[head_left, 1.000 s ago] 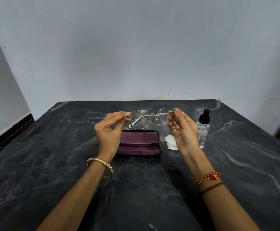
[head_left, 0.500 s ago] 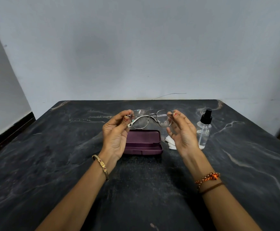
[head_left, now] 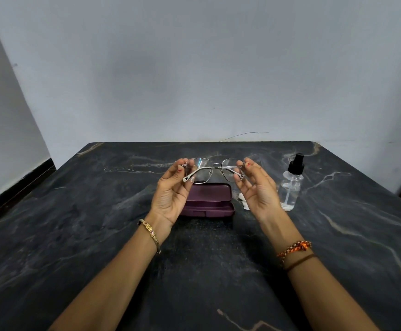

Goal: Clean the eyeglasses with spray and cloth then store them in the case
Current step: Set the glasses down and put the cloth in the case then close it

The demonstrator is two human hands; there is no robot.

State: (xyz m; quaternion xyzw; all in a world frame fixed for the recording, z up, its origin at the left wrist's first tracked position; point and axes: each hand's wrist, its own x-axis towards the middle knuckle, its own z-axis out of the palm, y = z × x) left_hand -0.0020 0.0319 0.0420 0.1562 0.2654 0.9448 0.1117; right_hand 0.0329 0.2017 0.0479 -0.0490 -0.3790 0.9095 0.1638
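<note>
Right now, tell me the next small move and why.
Probably free the right hand and reach for the spray bottle: both hands pinch the eyeglasses at the ends above the closed case, and the bottle stands untouched just beside it.

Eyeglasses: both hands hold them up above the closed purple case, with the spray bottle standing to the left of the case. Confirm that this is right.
Not quite. The head view shows the spray bottle standing to the right of the purple case, not the left. The rest holds: the left hand and right hand pinch the eyeglasses at their ends above the closed case.
</note>
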